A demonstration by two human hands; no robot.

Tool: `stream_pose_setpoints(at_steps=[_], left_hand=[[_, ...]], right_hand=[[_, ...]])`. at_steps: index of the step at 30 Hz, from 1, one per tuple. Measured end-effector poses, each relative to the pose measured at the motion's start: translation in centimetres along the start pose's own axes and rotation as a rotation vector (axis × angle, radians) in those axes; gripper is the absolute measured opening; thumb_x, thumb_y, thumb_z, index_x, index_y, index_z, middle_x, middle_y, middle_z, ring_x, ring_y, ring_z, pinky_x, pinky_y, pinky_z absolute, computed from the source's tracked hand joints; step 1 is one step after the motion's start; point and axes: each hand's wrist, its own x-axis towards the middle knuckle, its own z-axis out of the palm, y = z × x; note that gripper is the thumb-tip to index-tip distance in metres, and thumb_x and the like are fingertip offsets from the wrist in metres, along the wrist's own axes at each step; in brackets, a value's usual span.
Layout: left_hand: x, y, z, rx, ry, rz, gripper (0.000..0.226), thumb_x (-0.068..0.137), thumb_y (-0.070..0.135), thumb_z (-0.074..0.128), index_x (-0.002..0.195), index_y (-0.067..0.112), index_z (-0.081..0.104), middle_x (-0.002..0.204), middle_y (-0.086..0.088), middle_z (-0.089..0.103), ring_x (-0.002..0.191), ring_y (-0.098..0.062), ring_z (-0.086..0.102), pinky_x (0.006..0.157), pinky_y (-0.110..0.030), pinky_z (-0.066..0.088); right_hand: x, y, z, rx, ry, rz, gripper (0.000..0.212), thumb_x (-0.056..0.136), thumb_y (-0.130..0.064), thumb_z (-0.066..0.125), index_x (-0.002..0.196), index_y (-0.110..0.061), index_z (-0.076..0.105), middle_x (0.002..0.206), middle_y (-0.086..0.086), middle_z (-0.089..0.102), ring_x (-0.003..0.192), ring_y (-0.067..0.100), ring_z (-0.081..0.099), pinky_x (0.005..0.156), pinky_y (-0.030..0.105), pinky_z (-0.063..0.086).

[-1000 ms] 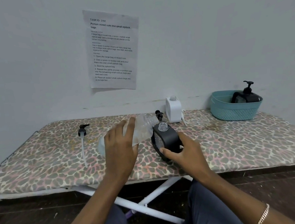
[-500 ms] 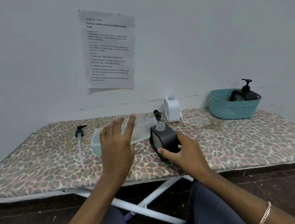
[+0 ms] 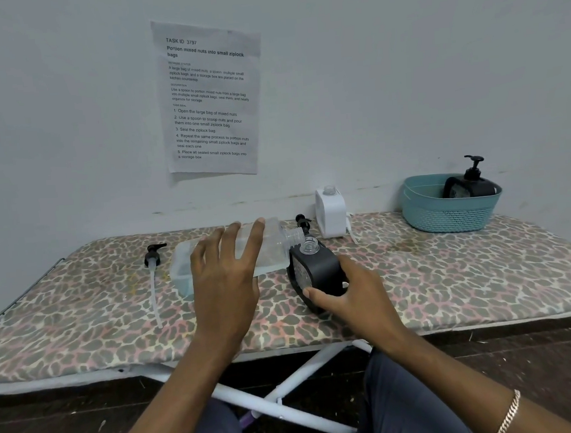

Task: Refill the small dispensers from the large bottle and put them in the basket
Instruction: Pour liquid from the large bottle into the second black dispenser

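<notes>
- If the big clear plastic bottle [image 3: 273,251] tips too far or too fast, the liquid could rush out. It could then miss the small round hole on top of the small black dispenser [image 3: 319,268] and wet the spotted ironing board [image 3: 452,271].
- The bottle lies almost flat. Its neck is just beside that hole, a little above and behind it. I cannot tell if it is right over the hole, so a spill looks easy.
- The left hand [image 3: 226,282] holds the bottle from above with its fingers [image 3: 259,232] spread wide across it. The thumb is hidden under the bottle. A smooth bottle could slip out of a hold like that.
- The right hand [image 3: 352,296] grips the black dispenser from the right. Its thumb presses on the front face and the other fingers go round the back, out of sight. If this hand lets go, the dispenser could fall over.
- Bottle and dispenser are at the middle of the board.
- A white square dispenser [image 3: 330,216] with no pump stands at the back edge, near the bottle's neck. A bump could knock it over.
- The blue-green plastic basket [image 3: 448,213] sits at the back right corner, well apart from both hands.
</notes>
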Motion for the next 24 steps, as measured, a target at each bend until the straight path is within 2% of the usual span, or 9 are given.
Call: stream_pose_setpoints(at_steps=[8,15,24], left_hand=[[0.2,0.1,-0.3,0.037,-0.002,0.013,0.095,0.071,-0.005,0.082,0.156,0.022,0.049,0.145,-0.017,0.057,0.135,-0.042,0.053,0.110,-0.058,0.036],[0.5,0.3,-0.8,0.072,0.004,0.026,0.094,0.070,-0.008,0.080,0.154,0.022,0.051,0.145,-0.017,0.058,0.135,-0.042,0.053,0.111,-0.057,0.034],[0.6,0.5,-1.3,0.081,-0.004,0.020,0.092,0.070,-0.009,0.073,0.154,0.022,0.051,0.146,-0.017,0.058,0.138,-0.042,0.051,0.112,-0.057,0.032]], right_hand=[[0.1,0.3,0.1,0.007,0.003,0.006,0.039,0.081,-0.044,0.085,0.112,-0.028,0.066,0.097,-0.015,0.074,0.088,0.000,0.068,0.076,0.029,0.057],[0.0,0.0,0.0,-0.001,-0.003,-0.001,0.038,0.082,-0.041,0.085,0.113,-0.030,0.065,0.095,-0.017,0.073,0.084,-0.004,0.067,0.070,0.020,0.055],[0.0,-0.1,0.0,-0.006,0.001,0.001,0.037,0.082,-0.042,0.086,0.110,-0.026,0.066,0.094,-0.016,0.072,0.085,-0.003,0.066,0.071,0.020,0.054]])
